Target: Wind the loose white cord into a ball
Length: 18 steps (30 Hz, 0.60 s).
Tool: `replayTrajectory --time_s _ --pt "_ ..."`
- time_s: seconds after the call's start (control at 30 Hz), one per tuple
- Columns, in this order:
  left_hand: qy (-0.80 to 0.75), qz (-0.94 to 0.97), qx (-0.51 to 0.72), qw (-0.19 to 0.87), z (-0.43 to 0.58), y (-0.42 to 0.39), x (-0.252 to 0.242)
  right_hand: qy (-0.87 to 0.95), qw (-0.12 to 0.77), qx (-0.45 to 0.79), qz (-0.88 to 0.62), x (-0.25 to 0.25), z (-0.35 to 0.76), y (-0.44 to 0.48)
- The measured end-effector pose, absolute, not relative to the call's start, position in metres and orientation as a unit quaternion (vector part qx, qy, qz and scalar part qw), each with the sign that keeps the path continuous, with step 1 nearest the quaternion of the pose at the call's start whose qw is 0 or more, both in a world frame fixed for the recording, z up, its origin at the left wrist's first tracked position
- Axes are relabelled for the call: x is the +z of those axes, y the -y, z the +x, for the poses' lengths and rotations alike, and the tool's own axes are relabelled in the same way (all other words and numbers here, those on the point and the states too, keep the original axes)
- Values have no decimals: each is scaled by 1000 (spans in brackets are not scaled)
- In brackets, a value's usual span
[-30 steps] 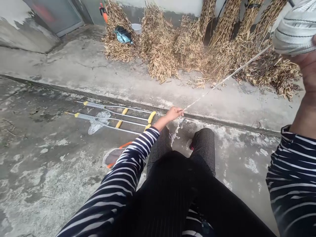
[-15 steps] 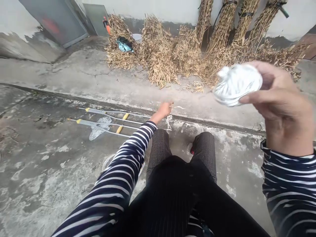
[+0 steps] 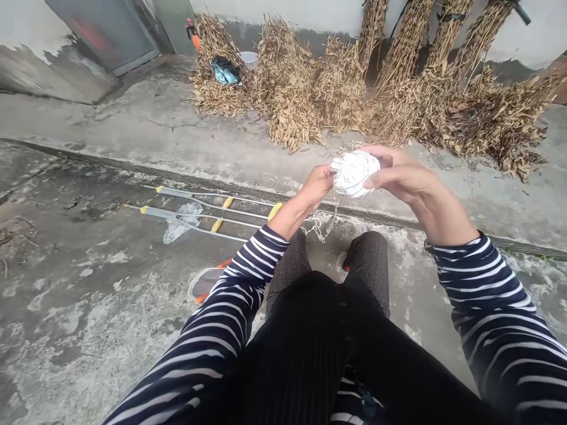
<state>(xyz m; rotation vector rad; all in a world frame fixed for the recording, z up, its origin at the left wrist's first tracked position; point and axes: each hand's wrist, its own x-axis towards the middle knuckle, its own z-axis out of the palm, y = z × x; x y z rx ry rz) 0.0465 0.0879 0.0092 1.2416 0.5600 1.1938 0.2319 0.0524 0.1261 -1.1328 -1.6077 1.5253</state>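
Observation:
A white ball of string (image 3: pixel 354 173) sits in front of me at mid-height, above my knees. My right hand (image 3: pixel 401 176) is wrapped round it from the right, fingers curled over its top and front. My left hand (image 3: pixel 318 183) is closed in a pinch at the ball's left side, on the loose string (image 3: pixel 319 223) that hangs down in a small tangle toward the ground. Both arms wear dark sleeves with white stripes.
Two metal crutches with yellow grips (image 3: pixel 212 209) lie on the wet concrete to the left, by a clear plastic bag (image 3: pixel 179 221). A shoe (image 3: pixel 204 283) lies near my left leg. Bundles of dry brown stalks (image 3: pixel 354 88) lean along the far wall. A concrete step edge (image 3: pixel 133 168) crosses ahead.
My right hand has come down from high at the right with the ball to meet my left hand. The taut string between them has gone slack and short.

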Motion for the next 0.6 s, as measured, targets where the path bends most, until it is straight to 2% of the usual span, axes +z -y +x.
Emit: replayTrajectory --time_s 0.27,0.6 --pt "-245 546 491 633 38 -93 10 590 355 599 -408 118 244 -48" --pt "-278 583 416 640 25 -79 -12 551 440 557 -438 172 258 -33"
